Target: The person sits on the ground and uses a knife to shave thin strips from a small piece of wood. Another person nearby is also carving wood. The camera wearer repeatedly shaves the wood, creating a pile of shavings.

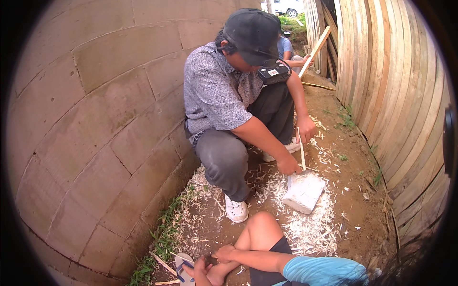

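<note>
Near the lower edge, my left hand point(199, 268) is closed, and a thin pale wooden strip point(183, 258) runs out from its fingers. My right hand point(225, 253) is curled close beside it, below my bent knee point(263, 224). Something dark lies between the two hands, too small to make out. A grey sandal with dark straps point(184, 272) is beside my left hand. Opposite me, a squatting person in a patterned shirt point(210, 86) holds a slim wooden strip point(301, 151) upright over a pale block point(305, 192); a dark tool partly shows at that person's lower hand.
Pale wood shavings point(315, 233) cover the soil around the block. A block wall point(109, 119) rises on the left, with grass point(167, 229) along its foot. Upright wooden slats point(381, 86) line the right. Farther back, another person holds a long board point(315, 50).
</note>
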The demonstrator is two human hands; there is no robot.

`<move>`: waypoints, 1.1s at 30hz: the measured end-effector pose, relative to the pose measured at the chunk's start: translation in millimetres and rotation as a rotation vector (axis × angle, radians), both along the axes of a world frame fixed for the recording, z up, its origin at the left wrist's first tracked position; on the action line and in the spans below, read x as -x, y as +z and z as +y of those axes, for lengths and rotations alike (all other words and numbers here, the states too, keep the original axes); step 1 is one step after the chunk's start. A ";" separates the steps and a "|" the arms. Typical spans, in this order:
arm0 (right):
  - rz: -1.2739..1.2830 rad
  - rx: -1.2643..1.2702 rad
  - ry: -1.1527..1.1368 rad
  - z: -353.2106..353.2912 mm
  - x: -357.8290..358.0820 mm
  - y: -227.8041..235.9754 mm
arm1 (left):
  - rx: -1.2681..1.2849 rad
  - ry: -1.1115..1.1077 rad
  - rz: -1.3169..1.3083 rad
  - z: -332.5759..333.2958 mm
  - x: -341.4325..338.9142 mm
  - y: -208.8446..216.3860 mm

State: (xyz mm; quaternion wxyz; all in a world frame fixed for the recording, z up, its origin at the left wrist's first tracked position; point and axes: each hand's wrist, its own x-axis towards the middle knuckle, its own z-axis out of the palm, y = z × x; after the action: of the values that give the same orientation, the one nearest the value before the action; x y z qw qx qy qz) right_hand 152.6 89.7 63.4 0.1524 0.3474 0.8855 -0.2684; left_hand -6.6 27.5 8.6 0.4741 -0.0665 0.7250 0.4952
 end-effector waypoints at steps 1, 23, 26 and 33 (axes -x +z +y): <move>-0.006 0.003 0.007 0.1 -1.0 -0.1 | 0.004 0.027 0.019 0.3 -3.2 -0.4; -0.019 -0.001 0.044 -1.7 -12.1 -8.6 | 0.103 0.105 0.040 -1.5 -20.7 11.5; 0.015 -0.032 0.138 -5.5 6.1 -6.4 | 0.030 0.055 0.004 -11.4 8.5 -8.6; -0.022 -0.026 0.063 3.8 -10.2 -25.6 | 0.096 -0.054 0.200 -6.1 -45.4 39.2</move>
State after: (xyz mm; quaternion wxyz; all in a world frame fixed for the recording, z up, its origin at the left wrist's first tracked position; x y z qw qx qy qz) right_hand 162.8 93.4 37.8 0.1662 0.3242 0.8977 -0.2478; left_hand 38.8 21.4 47.8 0.4089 -0.0200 0.7931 0.4510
